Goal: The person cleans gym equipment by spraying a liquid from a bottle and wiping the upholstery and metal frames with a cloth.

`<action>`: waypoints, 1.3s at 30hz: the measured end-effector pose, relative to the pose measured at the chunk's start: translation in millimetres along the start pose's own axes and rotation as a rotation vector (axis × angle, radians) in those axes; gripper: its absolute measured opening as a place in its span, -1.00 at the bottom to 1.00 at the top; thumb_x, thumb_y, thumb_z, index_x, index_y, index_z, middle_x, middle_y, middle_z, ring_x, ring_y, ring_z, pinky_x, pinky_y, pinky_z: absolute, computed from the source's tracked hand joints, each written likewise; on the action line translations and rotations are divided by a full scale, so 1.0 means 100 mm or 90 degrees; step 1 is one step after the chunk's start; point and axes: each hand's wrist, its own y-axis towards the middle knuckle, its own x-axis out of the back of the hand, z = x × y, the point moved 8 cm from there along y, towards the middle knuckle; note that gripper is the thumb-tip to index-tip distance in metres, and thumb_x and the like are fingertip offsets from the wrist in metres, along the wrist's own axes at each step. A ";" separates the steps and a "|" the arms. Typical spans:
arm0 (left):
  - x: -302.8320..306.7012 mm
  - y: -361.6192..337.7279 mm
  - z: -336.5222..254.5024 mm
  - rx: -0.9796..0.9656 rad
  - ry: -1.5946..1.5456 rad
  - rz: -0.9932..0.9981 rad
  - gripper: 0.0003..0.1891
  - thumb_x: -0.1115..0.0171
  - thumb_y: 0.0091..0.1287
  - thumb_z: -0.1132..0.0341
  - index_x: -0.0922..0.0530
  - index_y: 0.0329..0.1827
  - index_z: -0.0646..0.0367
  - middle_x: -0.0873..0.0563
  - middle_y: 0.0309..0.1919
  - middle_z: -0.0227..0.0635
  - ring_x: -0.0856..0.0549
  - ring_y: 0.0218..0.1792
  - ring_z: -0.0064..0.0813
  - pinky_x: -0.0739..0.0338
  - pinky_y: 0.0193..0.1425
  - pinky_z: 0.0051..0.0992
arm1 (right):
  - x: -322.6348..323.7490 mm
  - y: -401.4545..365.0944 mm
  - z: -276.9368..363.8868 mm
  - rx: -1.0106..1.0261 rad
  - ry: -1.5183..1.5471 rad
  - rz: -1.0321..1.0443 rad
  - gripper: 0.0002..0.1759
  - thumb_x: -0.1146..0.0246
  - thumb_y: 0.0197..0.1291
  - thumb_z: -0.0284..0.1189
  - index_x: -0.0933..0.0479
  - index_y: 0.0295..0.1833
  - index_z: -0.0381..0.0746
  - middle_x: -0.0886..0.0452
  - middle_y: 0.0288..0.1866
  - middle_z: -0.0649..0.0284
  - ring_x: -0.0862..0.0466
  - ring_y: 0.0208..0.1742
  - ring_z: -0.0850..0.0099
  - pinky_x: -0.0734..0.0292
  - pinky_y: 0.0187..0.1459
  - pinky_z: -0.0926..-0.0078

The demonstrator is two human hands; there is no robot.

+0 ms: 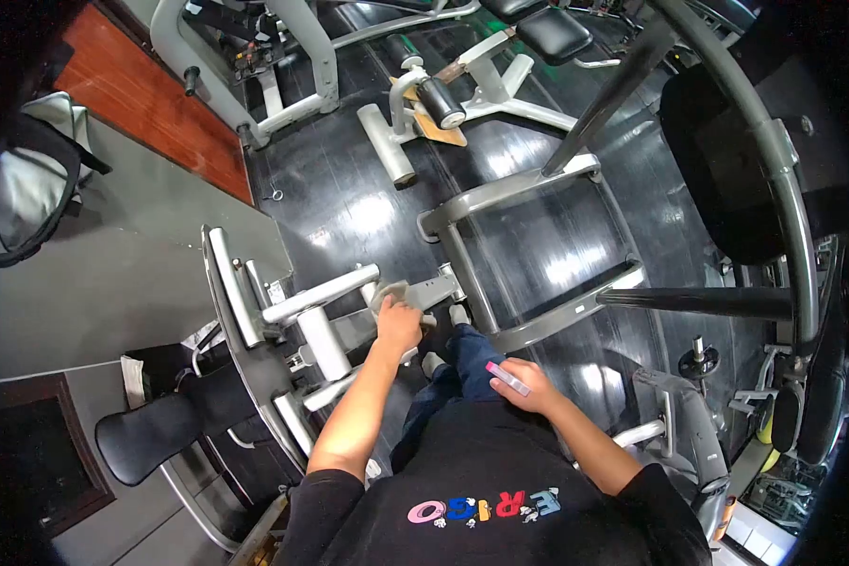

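Your left hand (399, 325) is closed over a crumpled cloth (388, 293), pressing it onto the grey frame (323, 294) of a gym machine. Your right hand (530, 383) grips a slim pink-and-white object (506, 375) beside your thigh. Your fingers hide most of it, so I cannot tell what it is. The cloth is pale grey and bunched, half covered by your palm.

Overhead light is glaring off the glossy black floor (368, 212) in white patches. The edges are bending, fisheye-like, and the corners are perhaps vignetting into black
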 end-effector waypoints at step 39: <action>0.07 -0.30 -0.28 0.002 -0.151 0.004 -0.80 -0.15 0.20 0.25 -0.65 -0.23 0.12 -0.76 -0.34 -0.09 -0.73 -0.15 -0.10 -0.32 0.36 -0.09 | -0.24 0.12 0.53 0.075 0.034 0.037 -0.73 -0.31 0.24 -0.24 -0.53 -0.25 -0.24 -0.55 -0.33 0.11 -0.61 -0.25 0.06 -0.54 -0.19 0.20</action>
